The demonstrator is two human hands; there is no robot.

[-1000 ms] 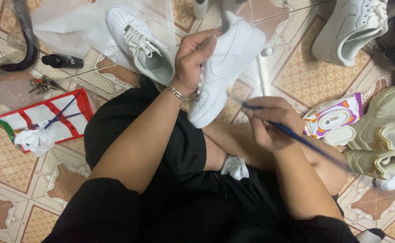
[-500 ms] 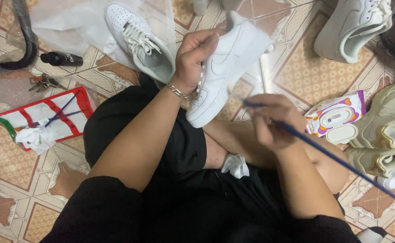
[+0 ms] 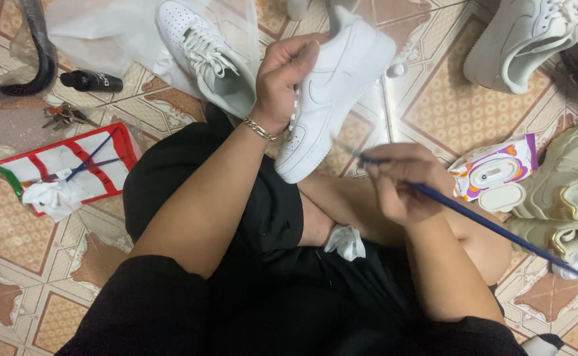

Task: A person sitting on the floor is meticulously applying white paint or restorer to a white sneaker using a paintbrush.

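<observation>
Gripping a white sneaker (image 3: 332, 99) in my left hand (image 3: 288, 79), I pinch a blue brush (image 3: 493, 227) in my right hand (image 3: 404, 184), beside a wipes pack (image 3: 493, 175) on the floor (image 3: 447, 112).

The left hand (image 3: 288, 76) is raised at arm's length, fingers curled in a closed grip. The right hand (image 3: 404, 181) sits lower, fingers pinched together, forearm bent inward.

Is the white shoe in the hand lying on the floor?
No, the left hand holds the white shoe up above the lap, off the tiled floor.
</observation>
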